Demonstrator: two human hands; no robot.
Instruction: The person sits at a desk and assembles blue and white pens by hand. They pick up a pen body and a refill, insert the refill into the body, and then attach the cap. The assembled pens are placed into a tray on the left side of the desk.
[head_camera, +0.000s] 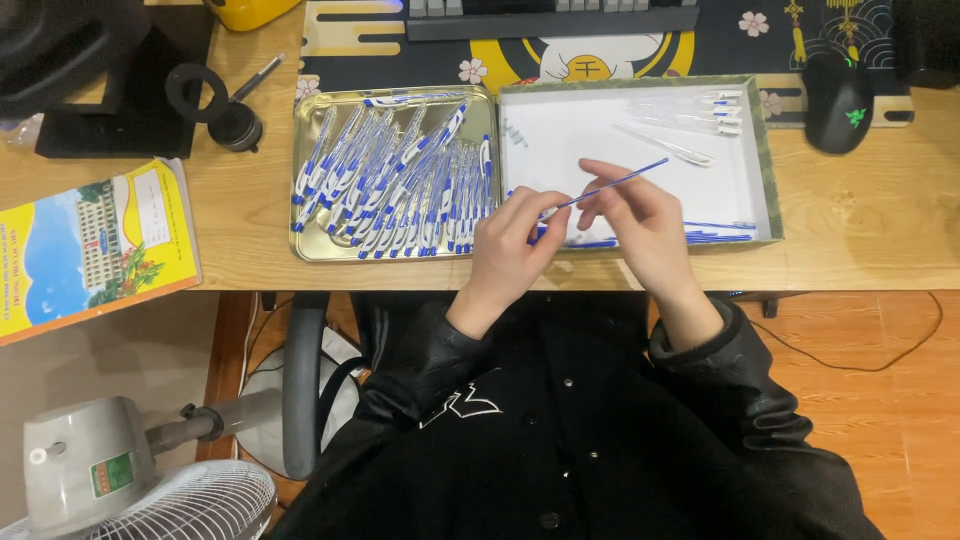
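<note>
My left hand (508, 248) and my right hand (633, 217) meet over the desk's front edge and together pinch a thin blue pen refill (612, 183) that points up to the right. Beneath them stands a white shallow box (640, 125) with clear pen barrels (700, 108) at its far side and several blue refills (715, 236) along its near side. Left of the box, a gold metal tray (305, 180) is filled with several white-and-blue pens (400, 185).
A yellow booklet (90, 245) lies at the desk's left edge. A black mouse (838, 100) rests at the right, a keyboard (550, 15) on a patterned mat behind. A black round tool (215, 105) sits back left. A fan (130, 480) and chair are below.
</note>
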